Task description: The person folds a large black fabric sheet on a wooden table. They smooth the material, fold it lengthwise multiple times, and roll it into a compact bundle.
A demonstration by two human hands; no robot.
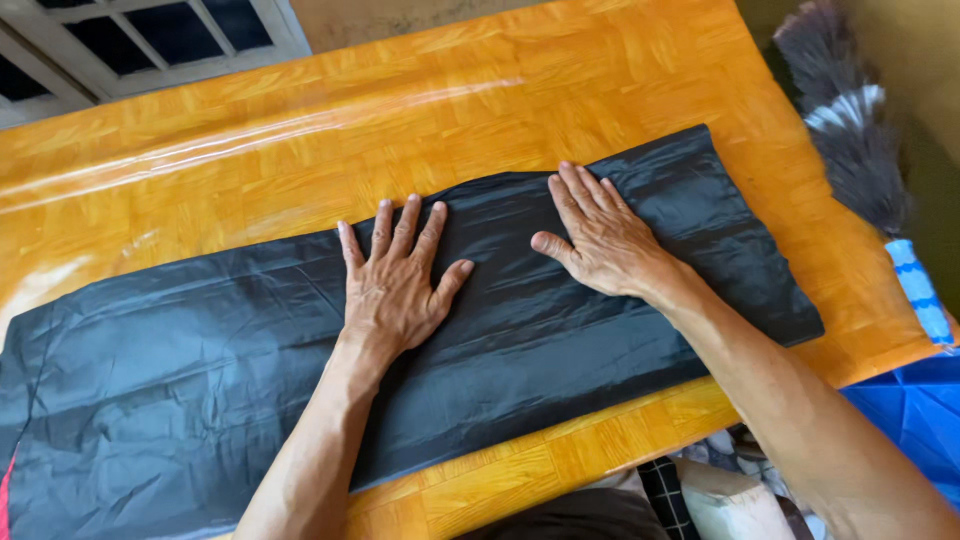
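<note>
Black plastic bag (600,330), one only, lies flat and lengthwise across the orange wood-pattern worktop (300,140), running from the lower left edge of the view up toward the right. It appears folded along its length into a long band, with creases and a lengthwise fold line showing on its surface, and its right end stops short of the worktop's right edge.

Two bare hands press on the bag, both palms down. The left hand (392,290) lies near the middle of the band with its five fingers spread and pointing away from the person; its grip is released, flat on the plastic and grasping nothing. The right hand (600,240) rests just beside it, farther toward the bag's right end, also flat with fingers spread and thumb turned toward the left hand; its grip too is released, holding nothing. The two hands are near each other but apart, with a strip of black plastic between the thumbs.

One feather duster (850,140) with grey and white plumes and a blue-and-white striped handle lies off the right edge of the worktop, well apart from the hands. One white window frame (150,40) shows at the upper left. Blue plastic sheeting (915,420) sits at the lower right, below the worktop's edge.
</note>
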